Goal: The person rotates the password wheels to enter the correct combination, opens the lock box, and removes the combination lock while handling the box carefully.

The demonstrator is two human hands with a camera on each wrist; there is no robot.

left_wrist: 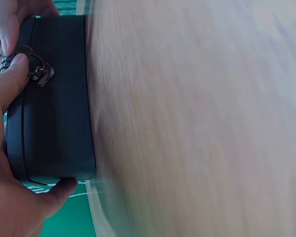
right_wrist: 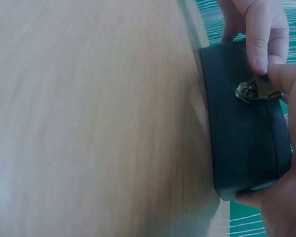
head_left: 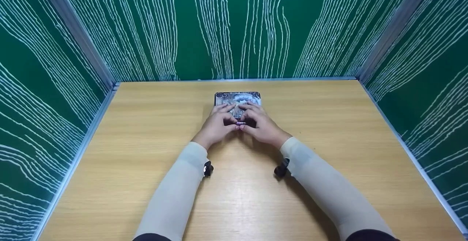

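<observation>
A small dark box (head_left: 229,98) with a patterned picture lid sits on the table. A small combination padlock (right_wrist: 264,88) with number dials and a brass-coloured end hangs by its shackle from the metal clasp (left_wrist: 43,75) on the front. My left hand (head_left: 216,125) pinches one end of the padlock between thumb and forefinger, and its other fingers lie about the box's left side and lid. At the opposite end, thumb and forefinger of my right hand (head_left: 266,127) pinch the padlock too. Its remaining fingers rest about the lid and right side. Fingers partly cover the dials.
The box stands toward the far part of a wooden table (head_left: 234,197). Green panels (head_left: 234,29) with wavy white lines rise at the back and both sides, joined by grey corner posts (head_left: 387,32). Dark devices (head_left: 281,169) are strapped at both wrists.
</observation>
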